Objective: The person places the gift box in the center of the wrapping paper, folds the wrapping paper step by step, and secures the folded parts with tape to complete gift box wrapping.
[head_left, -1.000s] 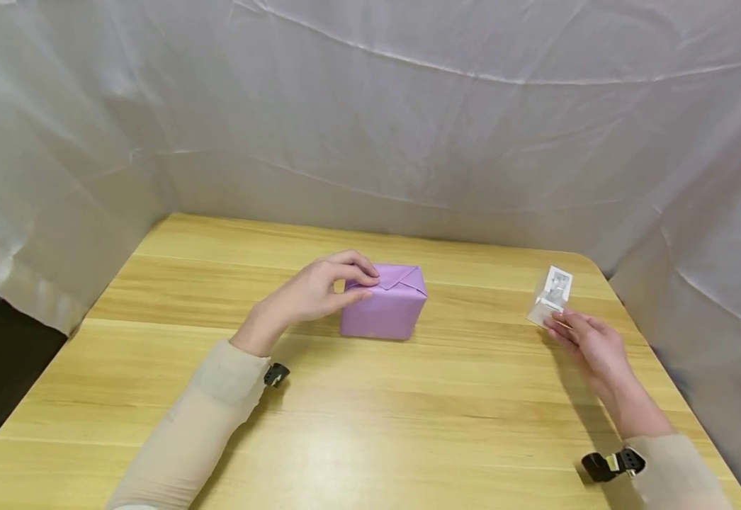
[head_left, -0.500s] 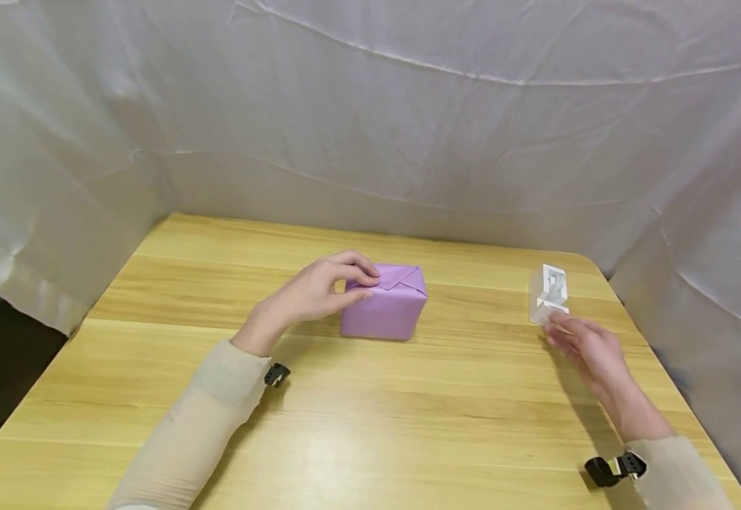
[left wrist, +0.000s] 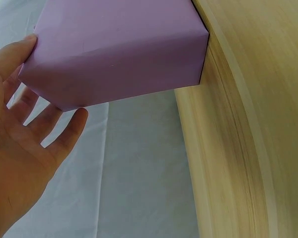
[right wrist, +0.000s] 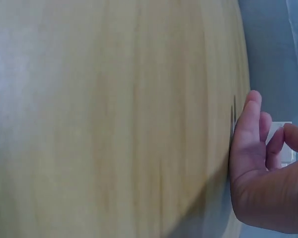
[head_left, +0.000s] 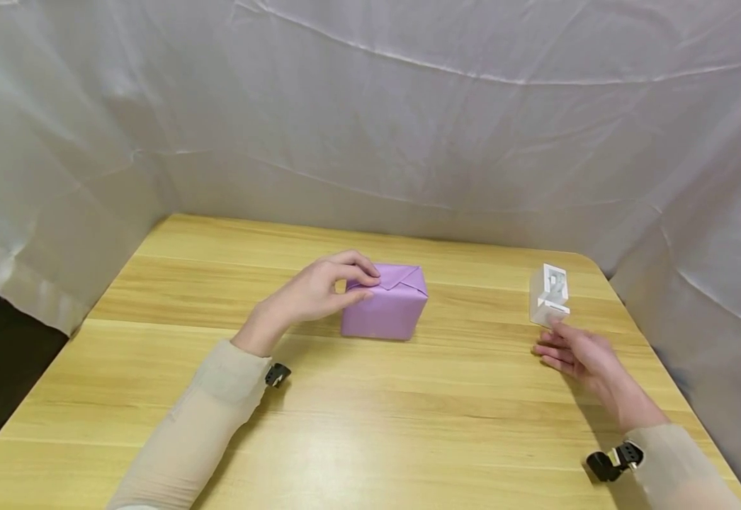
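Observation:
A purple wrapped gift box (head_left: 380, 312) with a folded flap on top stands on the wooden table. My left hand (head_left: 313, 287) holds it by the upper left, thumb at the front face and fingers over the top; the wrist view shows this hand (left wrist: 25, 134) at the box's edge with the lowest finger spread. At the right, a small white tape dispenser (head_left: 541, 290) has a clear roll in its recess. My right hand (head_left: 594, 361) reaches its near end, thumb and index fingertips overlapping in the right wrist view, other fingers held away. I cannot tell whether they pinch tape.
The wooden table (head_left: 358, 425) has a rounded far right corner just beyond the dispenser. Pale cloth sheeting (head_left: 370, 127) hangs behind it and along both sides. A black camera (head_left: 613, 462) is worn on the right wrist, another (head_left: 277, 374) on the left.
The tape dispenser has turned and stands more upright in view. My right hand has drawn slightly back towards me, its lower fingers now spread off the dispenser. The left hand and box stay put.

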`<state>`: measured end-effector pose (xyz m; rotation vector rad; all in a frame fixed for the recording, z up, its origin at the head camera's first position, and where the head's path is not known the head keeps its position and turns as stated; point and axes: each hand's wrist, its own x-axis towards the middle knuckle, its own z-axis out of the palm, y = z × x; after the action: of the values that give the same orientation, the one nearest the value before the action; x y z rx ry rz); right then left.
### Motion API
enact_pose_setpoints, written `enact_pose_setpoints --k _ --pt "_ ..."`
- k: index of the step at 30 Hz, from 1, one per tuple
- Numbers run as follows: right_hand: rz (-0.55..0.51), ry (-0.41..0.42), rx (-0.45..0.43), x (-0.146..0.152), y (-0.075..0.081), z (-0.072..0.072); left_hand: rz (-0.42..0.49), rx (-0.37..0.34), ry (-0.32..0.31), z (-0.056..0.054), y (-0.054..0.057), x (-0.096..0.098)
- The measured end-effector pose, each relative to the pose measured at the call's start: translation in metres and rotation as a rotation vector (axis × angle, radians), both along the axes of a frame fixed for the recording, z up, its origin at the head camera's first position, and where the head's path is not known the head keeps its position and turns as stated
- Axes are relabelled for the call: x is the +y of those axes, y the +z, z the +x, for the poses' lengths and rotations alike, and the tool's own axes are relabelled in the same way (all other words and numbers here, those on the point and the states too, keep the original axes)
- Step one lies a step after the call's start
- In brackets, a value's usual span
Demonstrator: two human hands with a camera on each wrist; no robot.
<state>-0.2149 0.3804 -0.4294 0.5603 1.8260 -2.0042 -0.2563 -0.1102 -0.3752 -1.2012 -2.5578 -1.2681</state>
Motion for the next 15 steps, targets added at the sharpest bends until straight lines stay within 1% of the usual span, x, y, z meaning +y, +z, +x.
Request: enact_pose_setpoints --k 6,10,15 --pt "-0.006 -0.016 -0.008 0.0036 -0.0054 0.0019 -0.004 0.001 -0.006 0.0006 0.0009 0.0019" --pt "-0.015 -0.014 0.015 0.0030 -0.0070 0.0007 -0.004 -0.003 -0.004 0.0009 0.0013 0.0021" --pt "-0.022 -0.030 0.046 -0.0026 -0.0074 -0.0033 -0.006 -0.011 -0.001 0.0015 0.0021 0.0000"
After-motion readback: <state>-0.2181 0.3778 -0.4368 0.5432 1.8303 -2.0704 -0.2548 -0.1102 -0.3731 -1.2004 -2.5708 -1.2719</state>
